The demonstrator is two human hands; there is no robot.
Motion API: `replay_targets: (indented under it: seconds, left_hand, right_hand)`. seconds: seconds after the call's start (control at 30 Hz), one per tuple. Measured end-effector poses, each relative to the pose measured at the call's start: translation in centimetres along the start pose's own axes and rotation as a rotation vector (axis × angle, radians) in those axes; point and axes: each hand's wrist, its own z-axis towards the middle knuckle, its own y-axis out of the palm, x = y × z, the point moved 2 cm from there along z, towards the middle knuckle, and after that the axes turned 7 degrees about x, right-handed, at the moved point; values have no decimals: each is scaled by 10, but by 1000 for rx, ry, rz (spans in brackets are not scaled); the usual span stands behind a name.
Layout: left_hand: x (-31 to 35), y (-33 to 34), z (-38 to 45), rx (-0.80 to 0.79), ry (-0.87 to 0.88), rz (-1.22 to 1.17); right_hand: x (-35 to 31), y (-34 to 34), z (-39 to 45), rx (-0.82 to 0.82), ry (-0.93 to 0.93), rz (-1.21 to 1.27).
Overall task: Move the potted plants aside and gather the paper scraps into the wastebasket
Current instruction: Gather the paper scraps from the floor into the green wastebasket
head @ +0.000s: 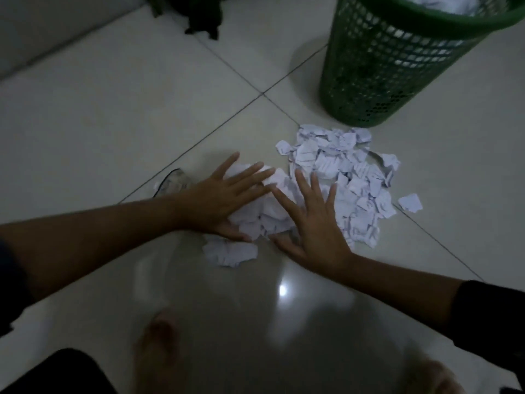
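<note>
head view looks down on a pale tiled floor [85, 115] in dim light. the paper scraps [341, 177] lie in a loose white heap on the tiles, its long axis slanting from the lower left near the hands up to the right, so the far end points at the foot of the wastebasket [392, 69]. that far end sits near the basket's base but i cannot tell whether any scrap touches it. one loose scrap [410, 202] lies just off the heap's right side, apart from the rest, and a small clump [230, 253] sits at the near edge below the hands.

the left hand [218, 200] lies flat on the near-left part of the heap, fingers straight and spread, pointing up and to the right along the heap's axis; it presses on the scraps and grips none. the right hand [312, 223] lies flat just beside it, fingers spread wide and pointing away from the person, palm down on the scraps, also gripping none. the fingertips of the two hands come close together over a raised bunch of paper between them.

the wastebasket is green mesh, standing upright at the upper right, with white paper showing inside its rim. a dark leafy shape [199, 15] sits at the top edge, well apart from the heap. a curved, partly clear item [173, 182] peeks out behind the left wrist; what it is i cannot tell. a blurred bare foot [159, 339] shows at the bottom, and a light glare [282, 290] reflects off the tile
</note>
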Motion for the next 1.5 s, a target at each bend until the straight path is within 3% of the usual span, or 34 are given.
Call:
replay_targets:
  seconds: [0.2, 0.37, 0.47, 0.7, 0.9, 1.07, 1.27, 1.4, 1.5]
  left_hand:
    - [-15, -20, -63, -28, -303, -5]
    - [-4, -12, -103, -64, -679, -182]
    - [4, -3, -110, -26, -785, -392]
    - [7, 7, -79, 84, -744, -443]
    - [-15, 6, -33, 37, -622, -520]
    - [-33, 7, 8, -96, -572, -257]
    - [-40, 3, 34, -101, -594, -395]
    - [-47, -12, 55, -19, -557, -342]
    - [-52, -34, 75, 74, -522, -351]
  right_hand:
    - [-46, 30, 29, -63, -449, -72]
    - [-69, 52, 46, -109, -586, -138]
    - [-66, 57, 49, -139, -643, -142]
    - [-37, 42, 50, -201, -572, -201]
    - [-4, 20, 46, -277, -441, -273]
    - [33, -35, 45, -363, -350, -259]
    - [102, -102, 25, -466, -44, -342]
    - [121, -92, 21, -545, 293, -177]
    - [108, -69, 26, -548, 256, -81]
